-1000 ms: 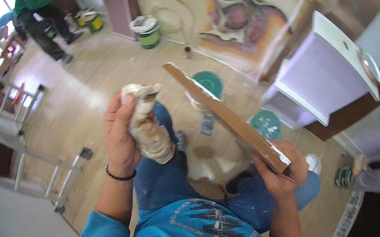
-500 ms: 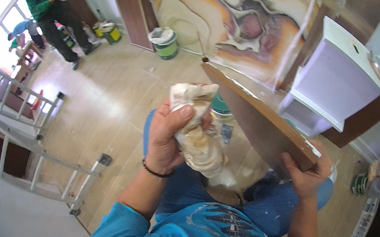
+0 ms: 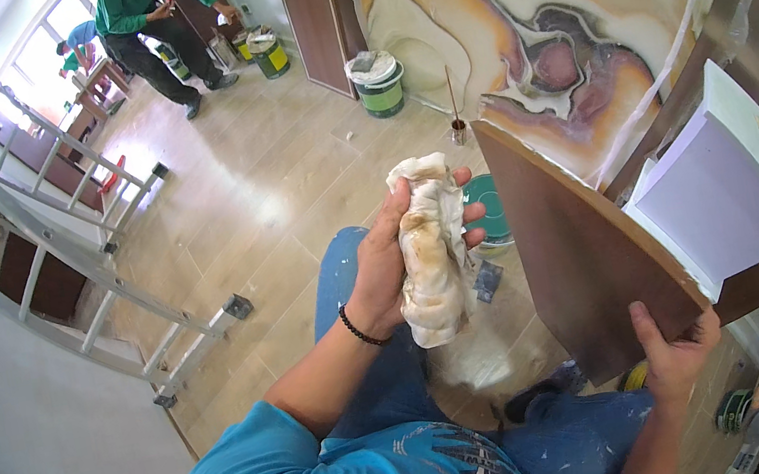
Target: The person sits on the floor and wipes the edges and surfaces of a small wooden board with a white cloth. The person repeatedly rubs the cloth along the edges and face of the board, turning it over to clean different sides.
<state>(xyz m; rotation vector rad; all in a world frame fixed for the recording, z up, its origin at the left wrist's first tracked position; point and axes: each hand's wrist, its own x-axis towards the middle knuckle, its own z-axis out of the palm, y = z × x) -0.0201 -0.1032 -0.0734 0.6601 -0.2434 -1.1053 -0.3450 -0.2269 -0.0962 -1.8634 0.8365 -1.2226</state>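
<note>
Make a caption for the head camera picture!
Left hand grips a stained white cloth; right hand holds a brown board.

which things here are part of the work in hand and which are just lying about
In hand:
stained white cloth, left hand
brown panel, right hand, gripped at its edge

Apparently just around:
metal ladder
green-lidded bucket
small dark sheet

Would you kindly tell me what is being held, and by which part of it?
The left grip holds a bundled white cloth from behind, around its upper part; the right grip holds a brown panel by its near corner.
</note>
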